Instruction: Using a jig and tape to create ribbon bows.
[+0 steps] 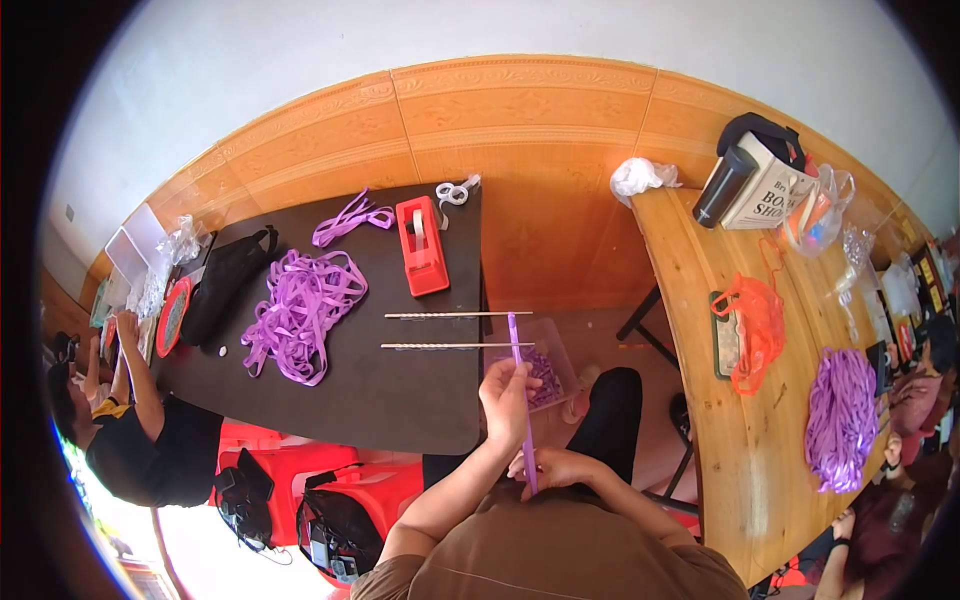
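One purple ribbon strip point(529, 430): ran upward at eleven o'clock from your right hand point(550, 467), its top crossing two thin rods point(450, 346); your left hand point(506, 398): fingers pinched its upper half; right fingers: at its lower end, grip could not be told; hazards: a loose pinch might have dropped the strip toward the plastic bin point(567, 372) at two o'clock; a snag might have dragged the rods from the dark counter point(390, 400) they overhung.

This looks like a handcraft workroom: the dark table point(400, 400) bears purple ribbon point(300, 312) and a red tape dispenser point(426, 265), with another person point(140, 455) working at its left end.
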A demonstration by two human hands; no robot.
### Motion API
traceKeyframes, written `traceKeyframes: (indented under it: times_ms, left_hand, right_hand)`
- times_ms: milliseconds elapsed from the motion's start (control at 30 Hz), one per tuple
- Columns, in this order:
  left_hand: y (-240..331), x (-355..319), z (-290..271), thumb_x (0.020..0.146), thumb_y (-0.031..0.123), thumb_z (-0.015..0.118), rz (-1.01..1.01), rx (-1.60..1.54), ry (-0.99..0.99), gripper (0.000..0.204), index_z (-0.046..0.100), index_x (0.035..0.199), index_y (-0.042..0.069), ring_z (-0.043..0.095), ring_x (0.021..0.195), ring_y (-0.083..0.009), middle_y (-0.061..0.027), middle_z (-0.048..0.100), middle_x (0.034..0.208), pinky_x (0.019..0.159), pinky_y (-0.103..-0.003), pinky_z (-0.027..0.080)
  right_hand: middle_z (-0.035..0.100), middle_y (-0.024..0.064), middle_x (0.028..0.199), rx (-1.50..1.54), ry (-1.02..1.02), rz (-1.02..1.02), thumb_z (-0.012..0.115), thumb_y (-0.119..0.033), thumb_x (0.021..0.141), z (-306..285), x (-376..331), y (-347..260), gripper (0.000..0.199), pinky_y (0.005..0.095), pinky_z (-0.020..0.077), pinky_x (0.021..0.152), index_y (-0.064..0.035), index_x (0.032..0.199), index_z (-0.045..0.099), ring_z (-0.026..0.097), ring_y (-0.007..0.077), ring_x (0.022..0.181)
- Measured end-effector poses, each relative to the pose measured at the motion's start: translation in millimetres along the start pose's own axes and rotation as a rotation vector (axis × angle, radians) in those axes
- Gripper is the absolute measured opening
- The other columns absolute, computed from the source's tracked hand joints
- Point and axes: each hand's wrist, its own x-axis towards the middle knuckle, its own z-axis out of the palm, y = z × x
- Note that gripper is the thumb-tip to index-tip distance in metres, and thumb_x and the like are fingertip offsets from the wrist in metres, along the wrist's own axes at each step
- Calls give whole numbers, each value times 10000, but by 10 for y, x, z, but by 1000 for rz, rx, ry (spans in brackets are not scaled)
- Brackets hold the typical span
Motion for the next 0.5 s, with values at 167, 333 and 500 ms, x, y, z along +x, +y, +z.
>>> traceKeyframes:
  times_ms: [167, 333, 500]
  left_hand:
    - [40, -7, 78, 897, 65, 534, 20, -42, 82, 84, 536, 942, -5, 589, 582, -108, -74, 626, 826, 512, -195, 422]
    - [94, -7, 95, 908, 62, 496, -97, -58, 107, 108, 539, 980, -6, 580, 519, -122, -71, 635, 813, 456, -200, 396]
    - [149, -4, 49, 927, 111, 487, -234, -54, 70, 184, 558, 1053, -2, 575, 515, -116, -57, 632, 773, 456, -201, 391]
  right_hand:
    - [591, 55, 890, 8, 28, 0, 801, -210, 682, -4, -3, -96, 472, 298, 453, 758, 5, 1050, 599, 554, 154, 856]
    - [586, 27, 856, 80, 40, -16, 793, -199, 690, 17, 38, -3, 434, 291, 448, 734, -24, 1042, 610, 546, 136, 828]
    - [605, 93, 935, 3, 21, 8, 773, -258, 710, -6, 56, -27, 487, 301, 459, 778, 11, 1076, 595, 575, 181, 880]
